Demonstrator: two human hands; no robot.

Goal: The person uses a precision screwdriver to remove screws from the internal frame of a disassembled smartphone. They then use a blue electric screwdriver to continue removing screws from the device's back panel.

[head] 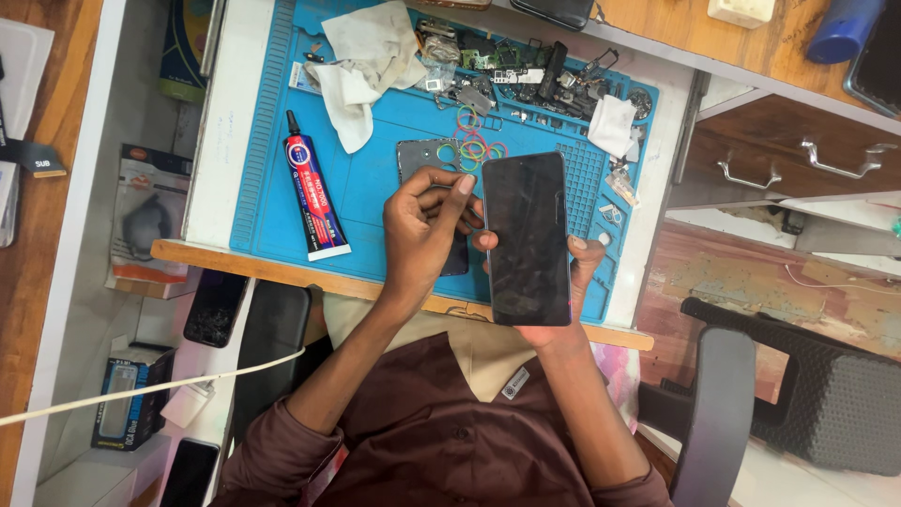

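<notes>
We see the right hand (574, 282) cupped under a black, glass-fronted smartphone (527, 239), gripping it upright above the bench edge. The left hand (427, 221) is curled, its fingertips pinching the phone's left edge. We judge this to be work along that edge seam; any further move calls for a steady right-hand hold and even fingertip pressure.

Behind lies a blue silicone work mat (375, 188), with a grey phone frame (422, 155), loose coloured rubber bands (474, 145) and a stained white cloth (366, 56). Left on the mat lies a black-capped glue tube (314, 192) with a red and blue label. Further left, we see a grey blister packet (141, 221) with an orange band, and a blue carton (131, 399) lower down.
</notes>
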